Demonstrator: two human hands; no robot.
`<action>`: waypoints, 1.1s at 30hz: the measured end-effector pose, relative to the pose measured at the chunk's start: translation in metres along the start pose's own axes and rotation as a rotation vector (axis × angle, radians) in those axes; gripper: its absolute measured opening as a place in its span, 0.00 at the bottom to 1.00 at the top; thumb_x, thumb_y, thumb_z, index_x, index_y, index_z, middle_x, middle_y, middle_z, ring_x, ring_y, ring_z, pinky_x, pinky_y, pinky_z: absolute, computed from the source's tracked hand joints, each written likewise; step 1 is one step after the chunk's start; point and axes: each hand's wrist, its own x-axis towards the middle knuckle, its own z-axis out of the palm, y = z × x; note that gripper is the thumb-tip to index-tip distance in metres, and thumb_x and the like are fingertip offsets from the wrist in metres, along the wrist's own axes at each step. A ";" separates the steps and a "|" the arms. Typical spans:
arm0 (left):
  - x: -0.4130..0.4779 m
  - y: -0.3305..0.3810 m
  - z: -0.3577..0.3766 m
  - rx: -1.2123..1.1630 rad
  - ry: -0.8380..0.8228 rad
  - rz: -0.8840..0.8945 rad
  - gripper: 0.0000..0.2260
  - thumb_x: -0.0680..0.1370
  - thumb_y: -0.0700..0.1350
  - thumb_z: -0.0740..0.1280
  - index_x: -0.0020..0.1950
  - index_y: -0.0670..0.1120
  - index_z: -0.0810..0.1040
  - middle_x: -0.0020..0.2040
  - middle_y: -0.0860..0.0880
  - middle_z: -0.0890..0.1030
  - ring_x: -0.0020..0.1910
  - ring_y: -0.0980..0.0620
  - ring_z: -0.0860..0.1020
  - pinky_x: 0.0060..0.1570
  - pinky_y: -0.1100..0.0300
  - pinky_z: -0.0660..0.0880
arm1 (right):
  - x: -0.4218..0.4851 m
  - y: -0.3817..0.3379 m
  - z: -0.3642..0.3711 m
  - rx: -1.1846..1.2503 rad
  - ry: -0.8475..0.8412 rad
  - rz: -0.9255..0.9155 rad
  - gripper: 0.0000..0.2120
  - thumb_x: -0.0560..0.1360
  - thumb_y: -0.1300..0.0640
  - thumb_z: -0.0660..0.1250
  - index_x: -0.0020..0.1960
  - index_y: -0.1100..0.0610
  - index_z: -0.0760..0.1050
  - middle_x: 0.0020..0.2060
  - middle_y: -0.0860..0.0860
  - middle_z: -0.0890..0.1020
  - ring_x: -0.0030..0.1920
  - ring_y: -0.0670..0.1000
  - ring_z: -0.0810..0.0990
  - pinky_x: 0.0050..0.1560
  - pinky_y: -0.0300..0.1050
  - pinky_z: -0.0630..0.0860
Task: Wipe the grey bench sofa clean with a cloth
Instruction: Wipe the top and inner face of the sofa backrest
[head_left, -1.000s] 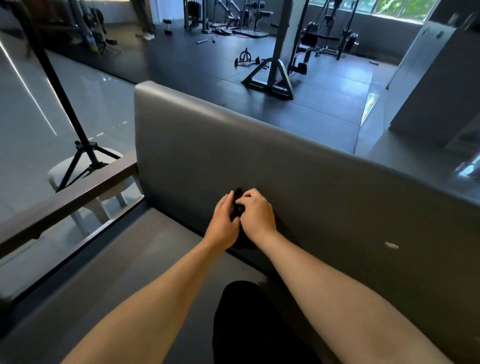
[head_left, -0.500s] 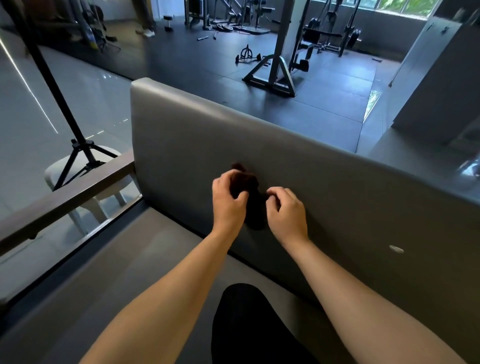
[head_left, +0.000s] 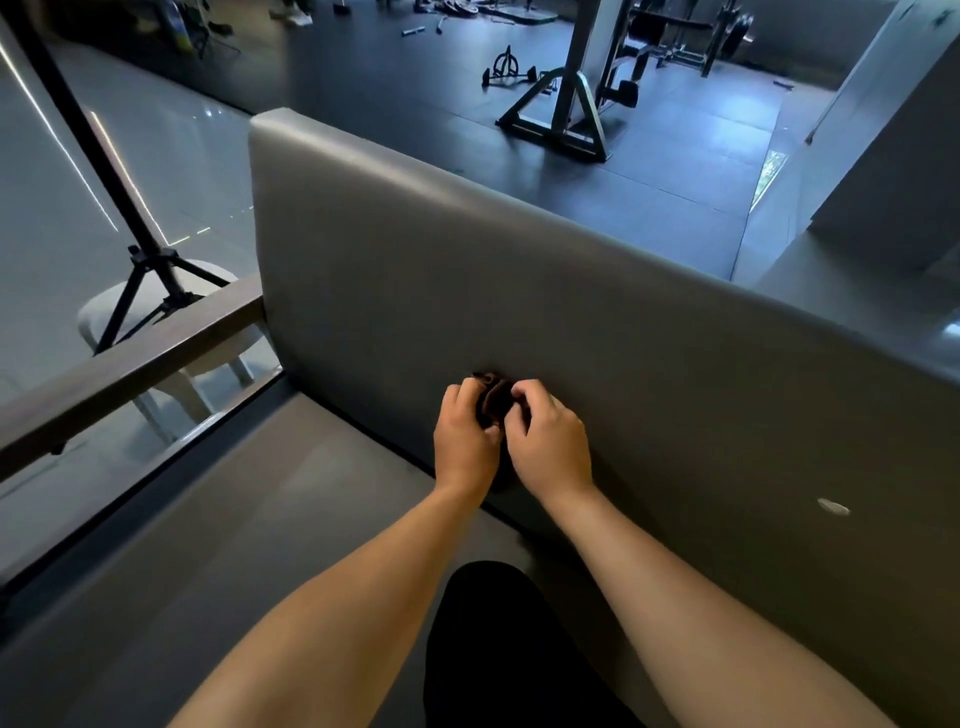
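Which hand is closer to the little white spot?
The right hand: the white spot sits on its side, while the left hand is nearer the armrest.

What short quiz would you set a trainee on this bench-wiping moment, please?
1. Which holds the dark cloth? A left hand only; B right hand only; C both.
2. True or false: the cloth is spread out flat.
3. Fill in: a pale mark shows on the backrest to the ___ of the hands.
Key: 1 C, left hand and right hand both grip it. 2 False, it is bunched. 3 right.
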 end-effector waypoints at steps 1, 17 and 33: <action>0.000 -0.003 0.001 -0.003 -0.005 -0.020 0.15 0.73 0.33 0.68 0.51 0.52 0.74 0.49 0.56 0.73 0.45 0.57 0.75 0.42 0.66 0.70 | -0.001 -0.001 0.005 0.005 -0.004 0.022 0.09 0.82 0.56 0.61 0.60 0.55 0.77 0.53 0.51 0.84 0.51 0.53 0.82 0.49 0.51 0.81; 0.002 -0.080 -0.062 -0.140 -0.123 -0.490 0.10 0.77 0.39 0.69 0.56 0.50 0.76 0.52 0.49 0.83 0.49 0.50 0.81 0.53 0.49 0.80 | -0.012 -0.041 0.064 0.079 -0.301 0.330 0.13 0.81 0.56 0.61 0.62 0.49 0.77 0.55 0.50 0.82 0.53 0.52 0.80 0.53 0.48 0.79; 0.004 0.071 -0.321 0.023 -0.650 -0.277 0.15 0.77 0.48 0.64 0.63 0.57 0.77 0.54 0.54 0.83 0.54 0.51 0.82 0.57 0.48 0.79 | -0.030 -0.294 0.004 0.746 -0.106 0.952 0.14 0.78 0.40 0.64 0.53 0.51 0.74 0.53 0.54 0.82 0.55 0.57 0.82 0.56 0.63 0.81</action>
